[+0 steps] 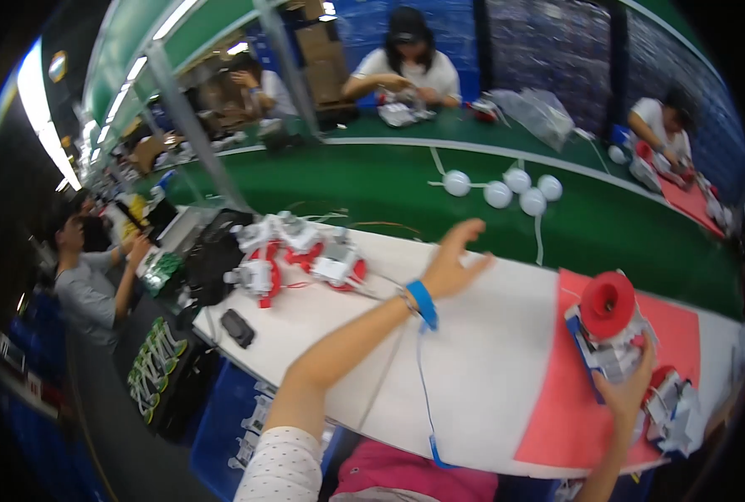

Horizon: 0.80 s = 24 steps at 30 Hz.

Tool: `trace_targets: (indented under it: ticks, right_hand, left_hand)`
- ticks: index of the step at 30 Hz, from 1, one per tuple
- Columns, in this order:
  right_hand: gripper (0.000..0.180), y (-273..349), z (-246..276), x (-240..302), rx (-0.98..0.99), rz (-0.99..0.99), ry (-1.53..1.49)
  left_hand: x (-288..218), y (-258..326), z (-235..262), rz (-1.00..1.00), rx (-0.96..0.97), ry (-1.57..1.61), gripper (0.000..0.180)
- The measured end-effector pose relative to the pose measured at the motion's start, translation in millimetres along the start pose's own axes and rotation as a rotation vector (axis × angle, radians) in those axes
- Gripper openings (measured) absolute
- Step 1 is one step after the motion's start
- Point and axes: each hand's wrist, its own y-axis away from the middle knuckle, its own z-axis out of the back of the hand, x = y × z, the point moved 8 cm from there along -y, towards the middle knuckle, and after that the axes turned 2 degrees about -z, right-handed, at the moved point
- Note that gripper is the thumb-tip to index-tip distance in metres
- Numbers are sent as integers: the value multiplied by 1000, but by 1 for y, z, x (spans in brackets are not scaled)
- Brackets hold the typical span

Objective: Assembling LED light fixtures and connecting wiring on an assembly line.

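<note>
From my remote post I watch the right hand (pixel 628 385) grasp a horn unit (pixel 611 356) at four o'clock, its red horn (pixel 604 308) facing up over a white and blue body, above a red mat (pixel 548 427) on the white bench (pixel 473 368). A second unit (pixel 675 412) lies beside that hand, farther out toward four. Just off centre at three o'clock, I see the left hand (pixel 452 272) released, fingers spread, near the bench's far edge; a blue strap (pixel 421 304) rings its wrist, with a cord (pixel 423 376) hanging toward six. At nine, red and white units (pixel 339 263) crowd together, a black box (pixel 238 328) at eight. Five white globes (pixel 533 202) sit on a green surface (pixel 372 180) at two, while a capped co-worker (pixel 444 75) handles parts at twelve.
</note>
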Motion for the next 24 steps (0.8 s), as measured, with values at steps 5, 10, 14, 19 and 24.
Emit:
trace_targets:
  ticks: [5, 10, 14, 19, 24]
  right_hand:
    - [89, -4, -20, -7, -15, 20, 165]
    - [86, -1, -17, -20, -16, -72, 176]
    - [85, -2, -18, -17, -11, -57, 207]
    - [82, -6, -20, -6, -15, 41, 255]
    - [53, 1, 7, 10, -113, 9, 311]
  left_hand:
    - [46, -42, 23, -2, -116, -338, 54]
    - [59, -99, -27, -170, -13, -585, 50]
    - [107, -149, -59, -22, 92, -792, 50]
    - [164, -196, -84, 11, 287, -1017, 35]
    - [221, -208, -103, 147, 508, -1052, 19]
